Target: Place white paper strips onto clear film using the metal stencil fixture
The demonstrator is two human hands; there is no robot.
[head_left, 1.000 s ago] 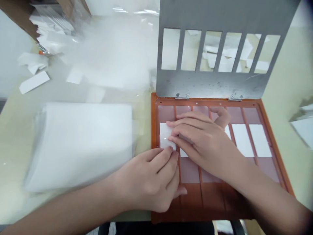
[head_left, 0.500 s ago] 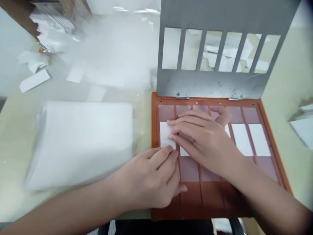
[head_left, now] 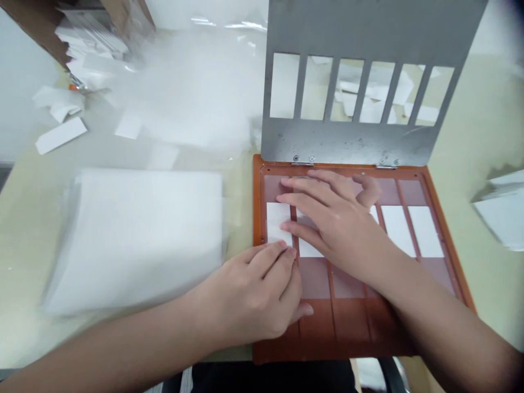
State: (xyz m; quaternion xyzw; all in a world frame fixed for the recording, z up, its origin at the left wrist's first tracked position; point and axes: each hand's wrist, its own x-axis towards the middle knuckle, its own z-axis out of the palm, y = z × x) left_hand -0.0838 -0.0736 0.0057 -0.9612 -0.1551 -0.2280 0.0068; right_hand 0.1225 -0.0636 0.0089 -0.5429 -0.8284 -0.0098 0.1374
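Observation:
A white card lies in the leftmost slot of the orange tray. Curled fingers of my left hand press together on the card's lower end, with the thumb sticking out to the right. My right hand is open, its fingers spread over the middle of the tray. One of its fingertips touches the leftmost card's right edge; others rest near the card's top. More white cards lie in a row in the neighbouring slots, partly hidden under my right hand. A translucent sheet shows beneath them.
The grey metal lid, with rectangular windows, stands raised on hinges behind the tray. On the left lies a stack of white sheets. A cardboard box, a loose white strip and white pieces lie around.
My right hand's fingers have spread and shifted up, uncovering more of the leftmost card. My left hand stays at the card's lower end. The view has moved slightly.

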